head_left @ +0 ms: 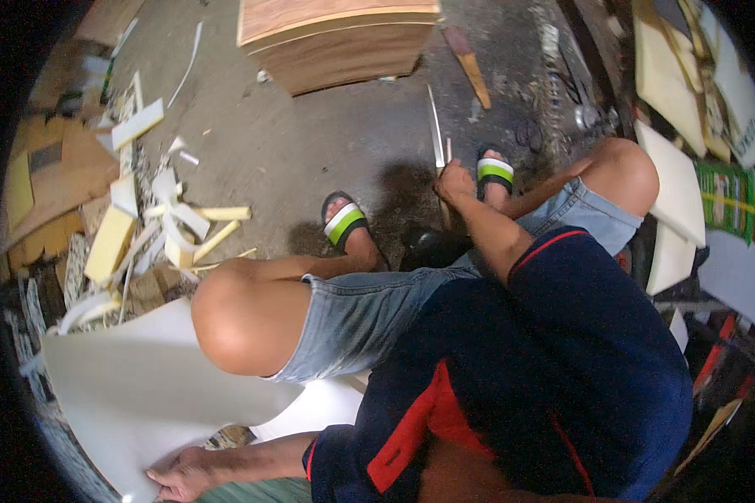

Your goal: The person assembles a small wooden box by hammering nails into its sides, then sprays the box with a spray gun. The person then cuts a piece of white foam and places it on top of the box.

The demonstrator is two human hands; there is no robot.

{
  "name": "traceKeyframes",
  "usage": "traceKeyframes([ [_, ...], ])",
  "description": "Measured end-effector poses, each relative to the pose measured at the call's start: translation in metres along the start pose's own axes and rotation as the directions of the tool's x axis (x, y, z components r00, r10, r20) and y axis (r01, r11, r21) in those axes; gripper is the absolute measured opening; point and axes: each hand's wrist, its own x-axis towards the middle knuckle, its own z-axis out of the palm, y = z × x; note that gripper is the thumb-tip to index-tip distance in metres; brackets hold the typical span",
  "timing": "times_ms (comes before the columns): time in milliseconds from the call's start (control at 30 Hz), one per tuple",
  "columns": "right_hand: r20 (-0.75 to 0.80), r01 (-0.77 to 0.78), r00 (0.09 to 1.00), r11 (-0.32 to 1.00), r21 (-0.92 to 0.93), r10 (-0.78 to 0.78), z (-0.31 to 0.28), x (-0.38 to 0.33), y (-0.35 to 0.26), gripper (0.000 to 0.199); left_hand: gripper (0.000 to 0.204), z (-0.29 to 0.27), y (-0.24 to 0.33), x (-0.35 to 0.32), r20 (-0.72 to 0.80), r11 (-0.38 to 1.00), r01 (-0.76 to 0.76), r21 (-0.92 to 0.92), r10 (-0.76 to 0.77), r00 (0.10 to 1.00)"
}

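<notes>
My left hand [186,476] is at the lower left, with its thumb and fingers closed on the edge of a large white sheet [143,377]. The sheet looks smooth and flexible, and it spreads out beside my left knee. Between my feet, my right hand [455,181] is wrapped round a long, thin-bladed knife [435,126] whose blade points away from me. A thin, light stick shows beside the blade at my fingers; I cannot make out whether it is a separate piece. The knife's handle is hidden in my fist.
A wooden box [335,52] stands ahead on the concrete floor. To the left lie foam offcuts and strips [113,243] and cardboard [63,180]. Pale foam slabs [671,180] and a green tin [727,201] are at the right. A brown-and-tan pointed piece [470,67] lies beyond my right foot.
</notes>
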Motion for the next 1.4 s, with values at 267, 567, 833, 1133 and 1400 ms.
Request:
traceKeyframes([
  [267,-0.043,-0.201,0.972,0.907,0.371,0.233,-0.018,0.029,0.003,0.035,0.026,0.001,0.038,-0.020,0.060,0.983,0.040,-0.181,-0.029,0.998],
  [567,-0.176,-0.344,0.820,0.714,0.610,0.545,-0.139,0.142,0.014,0.080,0.017,-0.053,0.072,-0.023,0.060,0.934,0.034,-0.354,-0.013,0.998],
  [833,-0.508,0.571,0.819,0.452,0.685,-0.265,-0.168,0.054,-0.143,0.038,0.031,-0.040,0.153,-0.043,0.212,0.848,0.057,-0.526,0.066,0.975],
  [1133,-0.485,0.517,-0.053,-0.439,0.735,-0.873,-0.296,-0.222,-0.198,0.049,0.040,0.041,0.284,-0.096,0.407,0.693,0.018,-0.721,0.403,0.820],
  [1400,-0.193,0.672,-0.136,-0.233,0.703,-0.972,-0.243,-0.272,-0.185,0.054,0.034,0.109,0.309,-0.173,0.625,0.687,-0.122,-0.717,0.710,0.326],
])
